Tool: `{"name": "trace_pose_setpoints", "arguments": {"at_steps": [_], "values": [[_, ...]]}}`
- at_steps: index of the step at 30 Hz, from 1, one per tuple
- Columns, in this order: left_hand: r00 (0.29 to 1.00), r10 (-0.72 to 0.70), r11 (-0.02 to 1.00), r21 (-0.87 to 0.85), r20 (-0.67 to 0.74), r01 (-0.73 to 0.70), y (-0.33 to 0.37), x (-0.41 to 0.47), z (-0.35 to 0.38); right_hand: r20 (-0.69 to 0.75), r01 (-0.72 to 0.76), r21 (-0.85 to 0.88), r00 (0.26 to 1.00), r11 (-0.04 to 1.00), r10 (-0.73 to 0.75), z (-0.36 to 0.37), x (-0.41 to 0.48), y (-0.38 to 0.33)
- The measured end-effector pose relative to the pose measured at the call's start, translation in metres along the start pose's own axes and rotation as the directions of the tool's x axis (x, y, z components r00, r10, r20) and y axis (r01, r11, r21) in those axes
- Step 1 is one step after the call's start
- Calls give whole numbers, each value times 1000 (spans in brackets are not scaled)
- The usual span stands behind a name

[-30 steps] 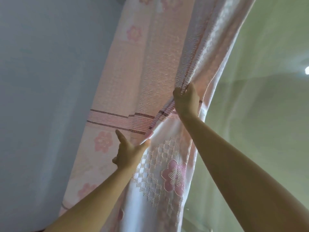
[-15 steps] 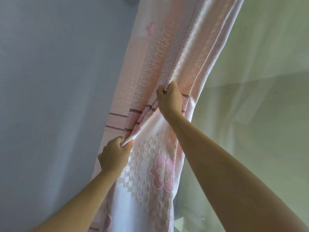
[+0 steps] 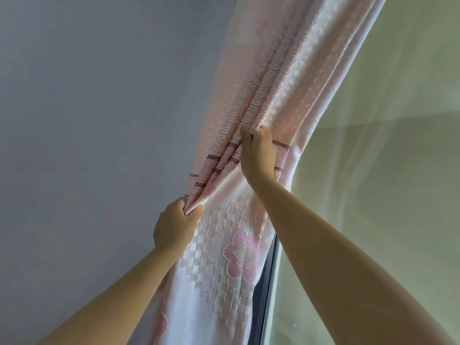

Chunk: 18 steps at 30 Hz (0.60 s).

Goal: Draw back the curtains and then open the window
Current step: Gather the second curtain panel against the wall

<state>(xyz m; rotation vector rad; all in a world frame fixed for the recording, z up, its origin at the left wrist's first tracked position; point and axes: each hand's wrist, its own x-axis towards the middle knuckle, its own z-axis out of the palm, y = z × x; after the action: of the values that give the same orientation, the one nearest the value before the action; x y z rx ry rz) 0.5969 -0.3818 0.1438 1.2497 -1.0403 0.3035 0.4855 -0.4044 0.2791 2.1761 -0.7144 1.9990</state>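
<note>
While both my arms reach up in front of me, my left hand (image 3: 175,226) is closed into a fist around the lower bunch of the curtain (image 3: 278,95), with a narrow fold of cloth poking out between thumb and forefinger. My right hand (image 3: 258,156) sits higher and to the right, its fingers (image 3: 263,131) curled over a ridge of pleats and pinching them against my palm, just above the band of dark stripes (image 3: 214,158) that runs across the fabric. Between the two grips the pink cloth is gathered into tight folds slanting up toward the top right. Below my left hand the curtain hangs looser and flatter, showing a pale checked pattern and a pink flower (image 3: 240,256). On the left the curtain lies against a plain grey wall (image 3: 87,120). To its right is the window (image 3: 373,170), its pane a hazy green with faint streaks of light across it, and a dark strip of window frame (image 3: 267,282) shows just beside the curtain's lower right edge, next to my right forearm. Whether the window is shut or ajar I cannot tell.
</note>
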Motion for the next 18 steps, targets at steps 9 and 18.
{"name": "trace_pose_setpoints", "arguments": {"at_steps": [9, 18], "values": [[994, -109, 988, -112, -8, 108, -54, 38, 26, 7, -49, -84, 999, 995, 49, 66, 14, 25], [990, -120, 986, -122, -72, 110, -119, 98, 46, 64, -28, -51, 997, 998, 32, 147, 36, 42]]}}
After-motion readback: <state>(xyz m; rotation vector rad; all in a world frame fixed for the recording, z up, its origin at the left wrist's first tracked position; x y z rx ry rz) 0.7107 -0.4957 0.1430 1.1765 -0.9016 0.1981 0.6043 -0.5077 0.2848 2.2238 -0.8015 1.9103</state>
